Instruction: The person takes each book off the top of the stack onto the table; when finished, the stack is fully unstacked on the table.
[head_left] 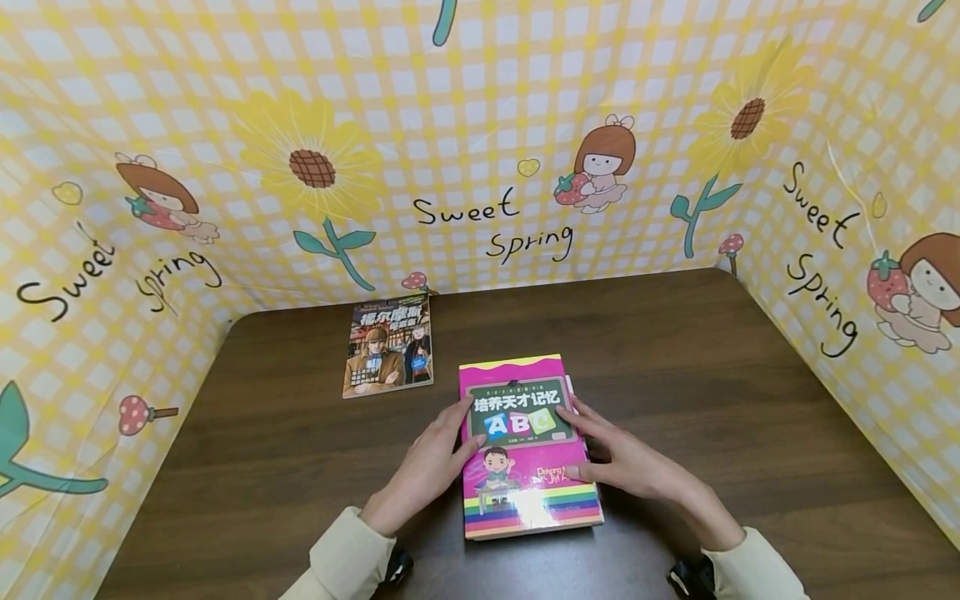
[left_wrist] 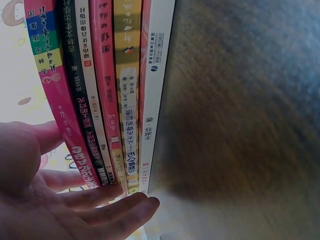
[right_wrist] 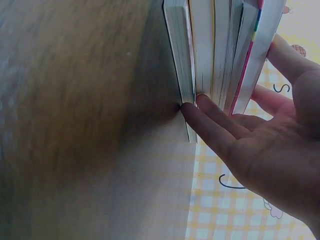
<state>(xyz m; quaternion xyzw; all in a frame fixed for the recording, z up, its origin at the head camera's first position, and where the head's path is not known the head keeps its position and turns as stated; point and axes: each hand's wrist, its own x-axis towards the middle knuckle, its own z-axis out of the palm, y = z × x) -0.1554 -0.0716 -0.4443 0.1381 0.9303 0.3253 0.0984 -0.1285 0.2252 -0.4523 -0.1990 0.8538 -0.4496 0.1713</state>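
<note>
A stack of several books lies on the table, topped by a pink book (head_left: 525, 492) with "ABC" on its cover. Against the left side of the stack rests my left hand (head_left: 423, 462), its thumb on the top cover. In the left wrist view, its nearly straight fingers touch the printed spines (left_wrist: 107, 90). My right hand (head_left: 637, 462) lies along the opposite side, thumb on the cover's right edge. The right wrist view shows its extended fingers against the page edges (right_wrist: 202, 55). The lower books are mostly hidden in the head view.
A thin book (head_left: 390, 350) with a cartoon cover lies at the back left, apart from the stack. The dark wooden table (head_left: 675, 350) is bordered at the back and sides by a yellow checked cloth (head_left: 480, 150).
</note>
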